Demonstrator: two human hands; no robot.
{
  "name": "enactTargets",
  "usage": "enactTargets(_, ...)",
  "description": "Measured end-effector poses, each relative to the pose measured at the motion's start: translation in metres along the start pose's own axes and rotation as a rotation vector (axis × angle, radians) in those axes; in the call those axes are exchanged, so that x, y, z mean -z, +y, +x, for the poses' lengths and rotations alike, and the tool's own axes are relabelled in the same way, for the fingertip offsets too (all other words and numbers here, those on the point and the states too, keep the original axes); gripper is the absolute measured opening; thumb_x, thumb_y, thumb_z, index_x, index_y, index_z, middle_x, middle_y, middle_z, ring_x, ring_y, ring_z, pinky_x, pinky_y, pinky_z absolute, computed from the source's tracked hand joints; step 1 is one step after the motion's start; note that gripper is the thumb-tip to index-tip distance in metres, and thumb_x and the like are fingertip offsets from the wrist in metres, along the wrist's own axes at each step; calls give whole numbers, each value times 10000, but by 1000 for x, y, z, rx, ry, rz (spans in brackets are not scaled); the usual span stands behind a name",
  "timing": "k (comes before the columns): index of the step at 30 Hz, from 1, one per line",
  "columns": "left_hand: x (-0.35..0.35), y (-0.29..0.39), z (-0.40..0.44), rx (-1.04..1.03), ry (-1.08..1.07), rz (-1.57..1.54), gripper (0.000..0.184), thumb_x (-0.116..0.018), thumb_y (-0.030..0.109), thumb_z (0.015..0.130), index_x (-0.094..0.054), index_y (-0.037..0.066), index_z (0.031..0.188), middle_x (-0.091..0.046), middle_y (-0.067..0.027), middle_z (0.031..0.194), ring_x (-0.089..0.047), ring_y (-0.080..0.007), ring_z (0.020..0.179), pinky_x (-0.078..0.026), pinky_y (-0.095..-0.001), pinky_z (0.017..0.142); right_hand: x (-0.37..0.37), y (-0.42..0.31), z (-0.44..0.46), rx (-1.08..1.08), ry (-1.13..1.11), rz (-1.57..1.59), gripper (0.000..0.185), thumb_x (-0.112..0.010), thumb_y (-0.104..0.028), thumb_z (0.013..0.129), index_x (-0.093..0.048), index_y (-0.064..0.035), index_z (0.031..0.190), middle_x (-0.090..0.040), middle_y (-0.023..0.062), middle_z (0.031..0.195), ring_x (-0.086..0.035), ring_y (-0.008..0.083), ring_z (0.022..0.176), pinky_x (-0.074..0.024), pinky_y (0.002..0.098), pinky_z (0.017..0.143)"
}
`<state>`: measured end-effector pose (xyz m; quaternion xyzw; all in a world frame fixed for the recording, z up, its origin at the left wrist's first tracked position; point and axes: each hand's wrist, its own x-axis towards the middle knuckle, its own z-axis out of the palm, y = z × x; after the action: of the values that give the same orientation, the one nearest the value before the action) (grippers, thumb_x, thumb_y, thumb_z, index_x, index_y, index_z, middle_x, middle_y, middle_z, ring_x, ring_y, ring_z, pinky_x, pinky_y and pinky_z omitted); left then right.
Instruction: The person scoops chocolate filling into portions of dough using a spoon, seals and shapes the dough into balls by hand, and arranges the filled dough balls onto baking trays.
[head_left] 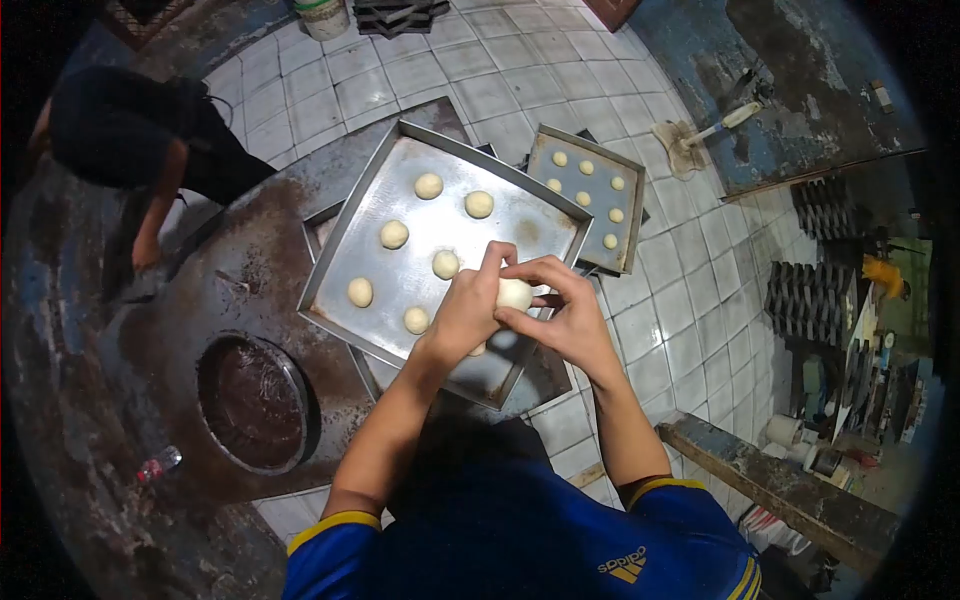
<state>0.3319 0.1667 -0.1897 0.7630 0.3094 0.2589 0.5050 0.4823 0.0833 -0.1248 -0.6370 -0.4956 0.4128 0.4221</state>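
Holding one pale, round dough ball (515,295) over the shallow, rectangular, silver metal tray (400,278).
Clasped between curled left hand (468,305) and pinching right hand (563,310); could dent under too hard a squeeze, or, through a slackened hold, drop onto the cream dough balls (429,186) within the tray.
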Motion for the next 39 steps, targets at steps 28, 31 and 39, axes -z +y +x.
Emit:
enactTargets(28,77,-100,-265,624,479,10,796,-847,45,801,-354,86,1424,-518,-65,1116,-509,-139,959,-435,-275,772,-1,286,130,-111,75,-204,782,-344,-530,1115,-280,58,1627,-203,247,1731,-206,353,1609,-200,465,1296)
enactTargets(31,65,-95,-306,627,518,22,771,-843,47,821,-357,88,1418,-523,-64,1109,-505,-138,975,-438,-273,780,36,277,141,-206,229,168,713,-316,-491,1132,-421,72,1555,-443,264,1612,-373,358,1538,-254,399,1274)
enactTargets(39,51,-47,-326,825,511,-47,639,-784,86,894,-385,98,1394,-535,-74,1078,-526,-200,1054,-426,-367,965,-37,262,118,-6,121,-1089,812,-347,-562,1106,-220,26,1651,-191,227,1736,-271,385,1584,-171,488,1307)
